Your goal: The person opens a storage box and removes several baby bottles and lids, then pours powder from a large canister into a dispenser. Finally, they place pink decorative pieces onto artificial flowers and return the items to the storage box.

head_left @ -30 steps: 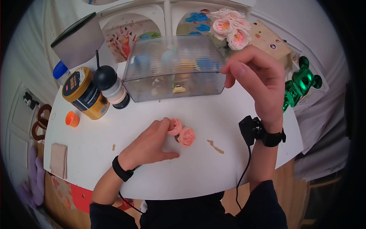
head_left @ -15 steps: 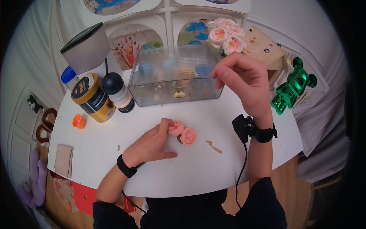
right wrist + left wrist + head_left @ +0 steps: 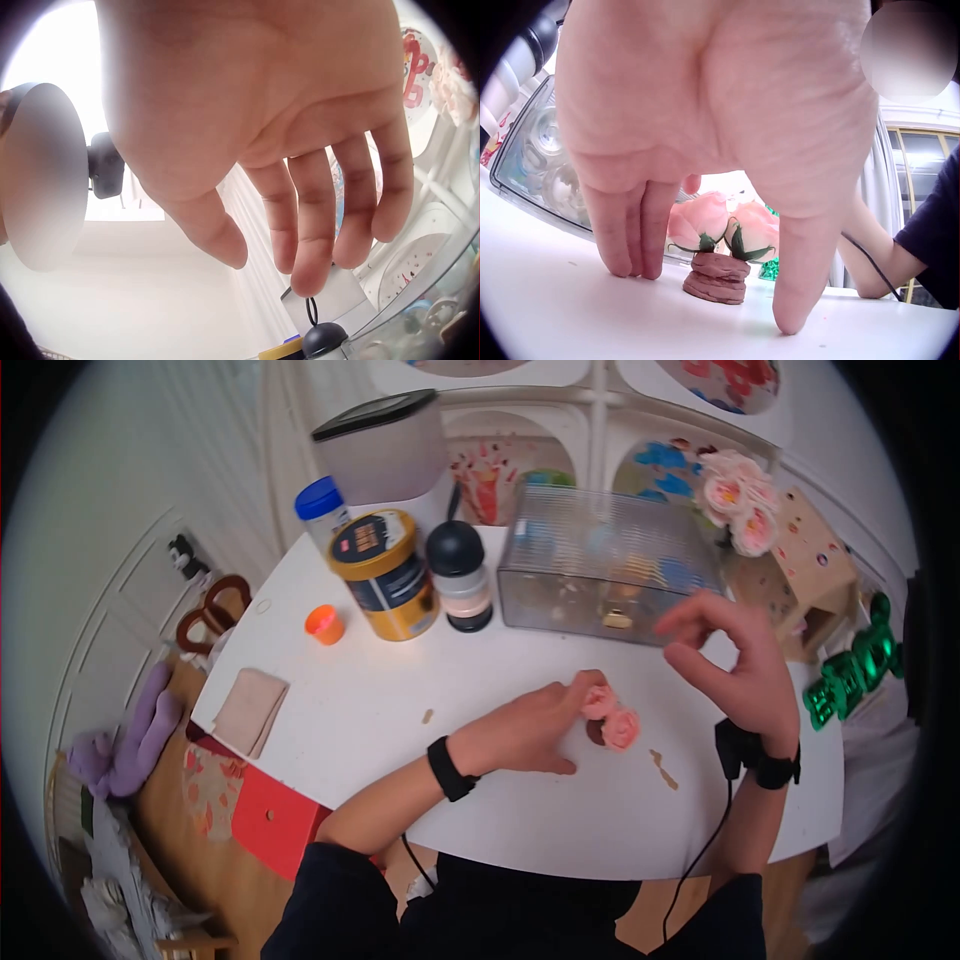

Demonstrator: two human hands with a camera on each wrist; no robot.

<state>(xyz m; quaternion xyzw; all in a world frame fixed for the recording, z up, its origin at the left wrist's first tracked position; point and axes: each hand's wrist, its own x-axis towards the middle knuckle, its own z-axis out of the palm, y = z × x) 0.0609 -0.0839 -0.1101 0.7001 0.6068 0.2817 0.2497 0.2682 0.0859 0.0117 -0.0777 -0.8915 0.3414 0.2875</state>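
Two pink roses [image 3: 622, 729] with green sepals stand on a small brown clay-like lump [image 3: 717, 277] on the white table [image 3: 500, 820]. My left hand [image 3: 525, 730] arches beside them, its thumb and several straight fingers reaching down to the tabletop on either side of the lump. The index finger of that hand meets the left rose in the head view. My right hand [image 3: 735, 665] is raised near the front right corner of a clear lidded box [image 3: 560, 605]. Nothing lies between its thumb and loosely bent fingers.
Behind my left arm stand a gold-lidded tub [image 3: 385, 575], a black-topped bottle [image 3: 460, 580] and an orange cup [image 3: 324, 624]. A folded cloth [image 3: 250, 710] lies at the left edge. Pale roses [image 3: 740, 500] and a green shiny figure [image 3: 855, 670] are at right.
The head view has swung, shifting the scene rightward. My right hand has come down a little from the box's side, and its thumb and index finger have parted. The left hand stays by the roses.
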